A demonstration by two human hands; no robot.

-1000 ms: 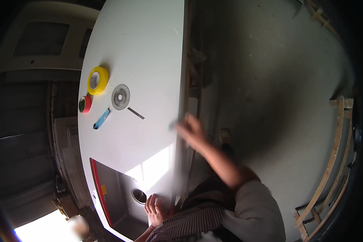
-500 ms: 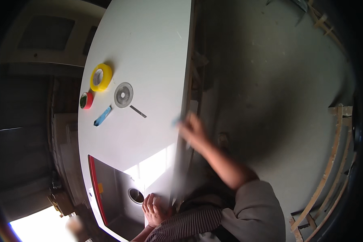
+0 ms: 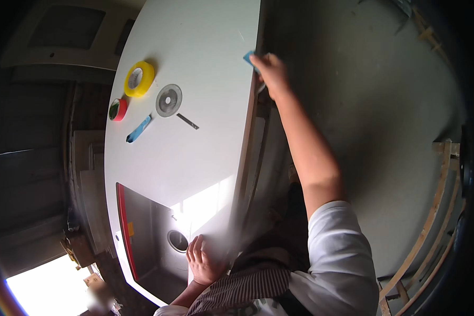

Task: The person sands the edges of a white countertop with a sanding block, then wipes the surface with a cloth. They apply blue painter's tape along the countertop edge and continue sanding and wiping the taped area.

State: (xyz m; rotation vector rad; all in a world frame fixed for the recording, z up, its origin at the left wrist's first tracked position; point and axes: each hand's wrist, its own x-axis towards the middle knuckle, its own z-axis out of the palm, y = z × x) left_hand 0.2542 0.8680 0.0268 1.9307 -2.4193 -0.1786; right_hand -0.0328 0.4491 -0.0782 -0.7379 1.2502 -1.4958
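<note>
At the right edge of a long white countertop (image 3: 205, 58), my right hand (image 3: 273, 76) is closed around a small flat blue piece (image 3: 248, 58). Its exact kind does not show, and one corner of it rests at the edge. My left hand (image 3: 201, 263) lies with fingers stretched out on the white surface beside the sink cutout. Inside that opening is a grey sink (image 3: 148, 231) with a round drain hole (image 3: 177, 240). A grey cutting disc (image 3: 175, 96), a dark thin strip (image 3: 188, 121) and a light-blue cutter handle (image 3: 139, 129) lie on the countertop.
A yellow tape roll (image 3: 149, 79) and a red tape roll (image 3: 122, 109) sit near the countertop's left edge. Wooden slatted frames (image 3: 424, 237) stand at the far right on the grey floor (image 3: 389, 121). A panelled door (image 3: 63, 58) is at the upper left.
My right hand has moved away from me along the countertop's right edge, still with the blue piece. The left hand stays by the sink. The view has shifted slightly.
</note>
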